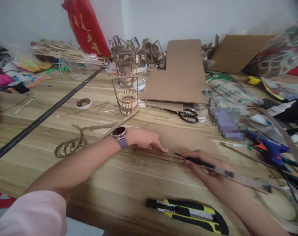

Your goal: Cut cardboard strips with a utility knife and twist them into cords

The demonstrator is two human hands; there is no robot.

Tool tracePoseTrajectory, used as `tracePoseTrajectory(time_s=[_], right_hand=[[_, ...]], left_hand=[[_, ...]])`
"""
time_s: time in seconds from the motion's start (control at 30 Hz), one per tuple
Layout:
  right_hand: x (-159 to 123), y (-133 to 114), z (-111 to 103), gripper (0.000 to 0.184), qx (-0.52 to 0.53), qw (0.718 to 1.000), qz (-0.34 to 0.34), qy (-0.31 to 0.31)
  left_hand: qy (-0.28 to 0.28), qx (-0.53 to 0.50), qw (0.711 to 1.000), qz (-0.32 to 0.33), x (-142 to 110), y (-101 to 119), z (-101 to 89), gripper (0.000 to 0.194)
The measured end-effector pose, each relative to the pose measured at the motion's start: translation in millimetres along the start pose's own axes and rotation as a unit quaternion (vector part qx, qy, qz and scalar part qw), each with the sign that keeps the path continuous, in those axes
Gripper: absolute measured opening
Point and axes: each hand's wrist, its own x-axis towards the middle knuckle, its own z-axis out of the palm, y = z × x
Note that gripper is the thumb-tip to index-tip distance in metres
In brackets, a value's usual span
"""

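My right hand (208, 170) grips a pen (205, 164) with a black front part and a clear barrel, its dark tip pointing left. My left hand (145, 139), with a watch on its wrist, stretches its index finger onto the near edge of a flat brown cardboard piece (188, 137); the other fingers are partly hidden. A dark line runs along that edge, between the left fingers and the pen. Closer to me lies a yellow and black utility knife (188, 213). Past the left hand stands a small slatted basket (128, 101) with a tall handle.
Black scissors (188, 115) lie beside stacked cardboard sheets (176, 78). At right are a blue glue gun (269, 147) and a tape roll (284, 203). Leftward are a coiled notched strip (70, 146), a small white dish (83, 104) and a long dark bar (53, 101). More baskets (151, 54) stand behind.
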Motion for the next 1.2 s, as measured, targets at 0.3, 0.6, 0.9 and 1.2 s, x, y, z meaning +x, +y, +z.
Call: tracePoseTrajectory(time_s=[0.3, 0.6, 0.9, 1.2], right_hand=[[23.3, -38.6, 73.2, 0.016, 0.08, 0.99, -0.07, -0.091], [34.7, -31.7, 103.5, 0.014, 0.086, 0.988, -0.101, -0.079], [37.2, -32.8, 109.8, 0.013, 0.07, 0.988, -0.116, -0.077], [36.4, -35.3, 105.8, 0.013, 0.053, 0.988, -0.129, -0.074]], left_hand=[[0.011, -0.037, 0.998, 0.056, 7.2, -9.8, 3.4, 0.049], [0.0, -0.075, 0.994, 0.075, 8.3, -16.3, 4.6, 0.058], [0.004, -0.08, 0.994, 0.071, 6.0, -15.3, 2.7, 0.062], [-0.004, -0.076, 0.994, 0.074, 7.1, -16.1, 3.6, 0.063]])
